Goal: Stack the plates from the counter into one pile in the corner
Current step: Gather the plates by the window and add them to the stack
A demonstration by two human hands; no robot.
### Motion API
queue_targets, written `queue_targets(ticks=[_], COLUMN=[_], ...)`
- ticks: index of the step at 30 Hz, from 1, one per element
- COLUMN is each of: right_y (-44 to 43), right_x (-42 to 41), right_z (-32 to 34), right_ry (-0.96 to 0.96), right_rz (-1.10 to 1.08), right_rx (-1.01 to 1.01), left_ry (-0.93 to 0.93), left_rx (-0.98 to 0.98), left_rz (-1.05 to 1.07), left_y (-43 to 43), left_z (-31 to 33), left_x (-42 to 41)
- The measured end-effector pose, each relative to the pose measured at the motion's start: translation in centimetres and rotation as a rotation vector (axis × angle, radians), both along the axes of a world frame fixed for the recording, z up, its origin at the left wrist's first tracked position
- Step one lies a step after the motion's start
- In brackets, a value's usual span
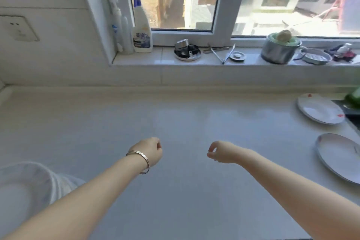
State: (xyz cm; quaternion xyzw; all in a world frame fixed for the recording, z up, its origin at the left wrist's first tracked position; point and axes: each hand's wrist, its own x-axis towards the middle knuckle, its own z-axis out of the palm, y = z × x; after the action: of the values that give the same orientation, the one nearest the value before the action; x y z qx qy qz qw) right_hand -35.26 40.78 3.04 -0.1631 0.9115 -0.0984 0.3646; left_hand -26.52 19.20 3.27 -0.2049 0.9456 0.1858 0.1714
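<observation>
A white spray bottle with a blue trigger (142, 31) stood on the sill, its label too blurred to read. Over the pale counter (175, 115), the left hand (151, 152) and right hand (222, 152) hovered, loosely curled and empty. At far right lay a red-flecked white round plate (319, 111) and, apart from it, a nearer white round plate (339, 158).

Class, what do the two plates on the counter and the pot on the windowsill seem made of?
Far plate and near plate: glossy white, probably glazed ceramic, possibly melamine; smooth sheen. Pot: likely stainless steel, grey with dull reflections.

plates (319, 110) (340, 159) 2 | bottles (142, 31) (116, 23) (126, 34) 3 | pot (277, 52) 1 | tongs (226, 53) 1 | socket (19, 29) 1 | bracelet (141, 159) 1
</observation>
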Motion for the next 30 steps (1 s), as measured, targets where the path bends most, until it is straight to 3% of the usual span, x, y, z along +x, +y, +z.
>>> queue_targets(ticks=[6, 15, 19, 23, 30], right_y=[18.2, 42.3, 47.4, 49.7, 51.1], right_x=[-6.8, -14.8, -16.5, -17.1, -17.5], right_z=[-1.7, -6.1, -7.8, -10.7, -11.2], right_ry=[0.03, 0.272, 0.258, 0.139, 0.201], right_rz=[-0.262, -0.726, -0.923, -1.048, -0.928], right_rx=[0.021, 0.172, 0.296, 0.224, 0.028], left_ry=[-0.058, -0.142, -0.158, -0.164, -0.17], left_rx=[0.011, 0.067, 0.022, 0.006, -0.031], left_rz=[-0.14, -0.215, -0.222, -0.188, -0.052], left_y=[14.2, 30.9, 33.6, 33.8, 31.2], left_z=[-3.5, -6.6, -6.9, -7.6, -7.9], left_x=[-10.2, -19.0, -19.9, -20.1, -19.6])
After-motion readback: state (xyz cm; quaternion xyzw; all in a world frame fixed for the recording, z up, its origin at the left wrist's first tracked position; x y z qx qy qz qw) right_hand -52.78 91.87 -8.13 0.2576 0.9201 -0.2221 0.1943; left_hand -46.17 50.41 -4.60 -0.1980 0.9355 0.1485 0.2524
